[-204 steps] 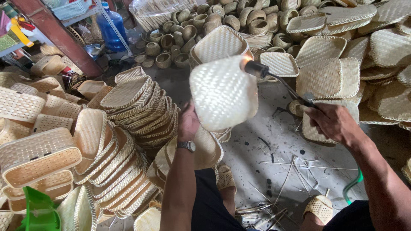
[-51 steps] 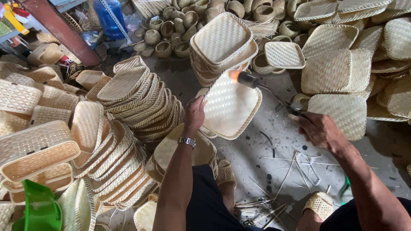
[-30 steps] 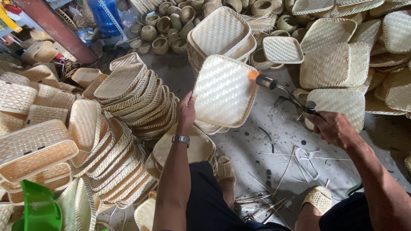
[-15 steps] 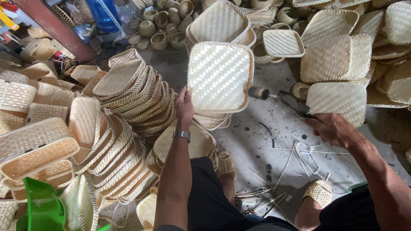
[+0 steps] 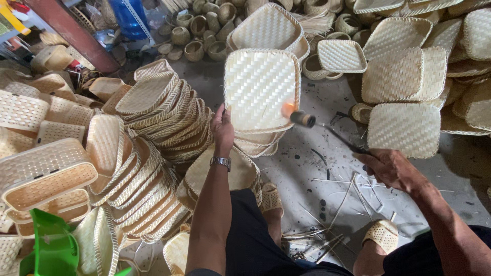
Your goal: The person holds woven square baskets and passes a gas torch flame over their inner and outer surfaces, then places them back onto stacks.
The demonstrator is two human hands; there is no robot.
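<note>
My left hand grips the lower left edge of a square woven bamboo tray, holding it up with its pale underside facing me. My right hand holds a thin black gas torch. The torch's brass nozzle gives a small orange flame that touches the tray's lower right corner. A metal watch sits on my left wrist. A short stack of similar trays lies on the floor right below the held one.
Leaning stacks of woven trays and baskets crowd the left. More trays lie at right, small round baskets at the back. Bamboo strips litter the grey floor. A green plastic thing is at bottom left.
Over the earlier frames I turned and tilted the tray while moving the flame around it. The torch dropped low half a second ago and is now back at the tray's lower right corner.
</note>
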